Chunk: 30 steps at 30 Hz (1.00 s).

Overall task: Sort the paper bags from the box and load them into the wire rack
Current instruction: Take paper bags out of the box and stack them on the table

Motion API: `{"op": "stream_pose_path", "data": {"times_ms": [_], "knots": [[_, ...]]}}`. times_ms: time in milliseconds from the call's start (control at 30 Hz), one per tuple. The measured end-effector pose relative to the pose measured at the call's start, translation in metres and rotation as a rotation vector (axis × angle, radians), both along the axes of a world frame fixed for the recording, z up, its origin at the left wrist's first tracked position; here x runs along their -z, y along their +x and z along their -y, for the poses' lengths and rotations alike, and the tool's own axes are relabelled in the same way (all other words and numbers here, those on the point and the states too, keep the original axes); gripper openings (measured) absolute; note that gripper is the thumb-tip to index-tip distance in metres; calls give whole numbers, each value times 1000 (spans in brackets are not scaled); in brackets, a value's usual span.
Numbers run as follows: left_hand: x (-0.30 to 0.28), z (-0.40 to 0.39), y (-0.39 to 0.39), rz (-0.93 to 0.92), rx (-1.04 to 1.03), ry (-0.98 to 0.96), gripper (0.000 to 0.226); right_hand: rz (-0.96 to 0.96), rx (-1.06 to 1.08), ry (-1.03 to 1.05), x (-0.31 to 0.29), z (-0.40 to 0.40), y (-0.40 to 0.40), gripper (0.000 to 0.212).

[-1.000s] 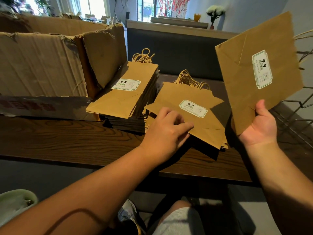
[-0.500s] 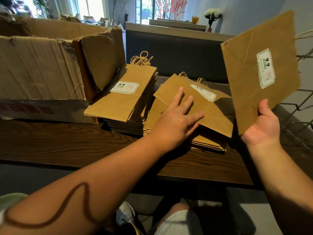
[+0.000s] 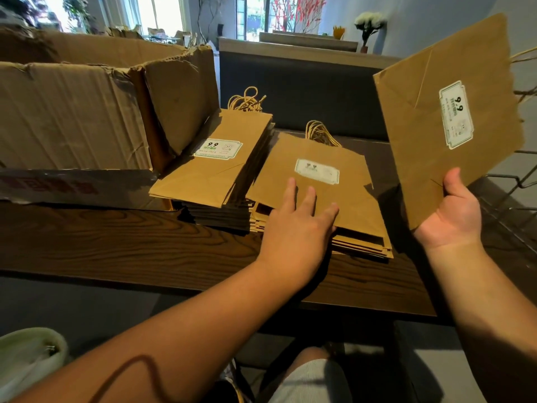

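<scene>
Where the top bag (image 3: pixel 316 181) was tipped up half a second ago, it now lies flat on the right stack (image 3: pixel 360 242), beside the box (image 3: pixel 72 117). Left hand (image 3: pixel 296 228) rests on it, fingers (image 3: pixel 290 196) spread straight. Right hand (image 3: pixel 453 216) pinches another bag (image 3: pixel 447 117) upright, right of the stack.

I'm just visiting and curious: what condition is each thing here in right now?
Cardboard box: open, flaps torn.
Left stack of bags: flat, label up.
Right stack of bags: flat, slightly fanned.
Left hand: fingers straight, resting on the right stack.
Right hand: gripping one bag.
Held bag: folded flat, raised on edge.
Wire rack: mostly out of view.
</scene>
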<state>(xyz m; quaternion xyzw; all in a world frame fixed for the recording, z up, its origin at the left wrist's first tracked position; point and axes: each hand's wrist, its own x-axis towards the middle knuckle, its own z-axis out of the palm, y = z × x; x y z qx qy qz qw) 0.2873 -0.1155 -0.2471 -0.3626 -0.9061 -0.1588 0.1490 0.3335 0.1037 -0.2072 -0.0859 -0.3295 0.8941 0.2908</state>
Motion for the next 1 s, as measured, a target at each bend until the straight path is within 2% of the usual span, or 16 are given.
{"op": "stream_pose_path", "data": {"times_ms": [133,267,400,467,567,733,1000], "knots": [[4,1,4,45,-29,-121,45,30,-3,23,-1,5,-1,39],[-1,2,6,74,-80,-203,48,30,-40,35,1,4,-2,49],[-4,5,11,73,-102,-196,60,45,-140,83,0,7,-4,39],[-3,9,11,-7,-136,-144,58,67,-163,94,0,9,-4,43],[0,14,7,-131,-176,-70,51,165,-156,118,-5,11,-4,37],[1,19,4,-103,-154,23,48,308,-186,249,-11,14,-6,28],[11,38,-3,-127,-88,390,24,608,-184,412,-20,17,-17,22]]}}
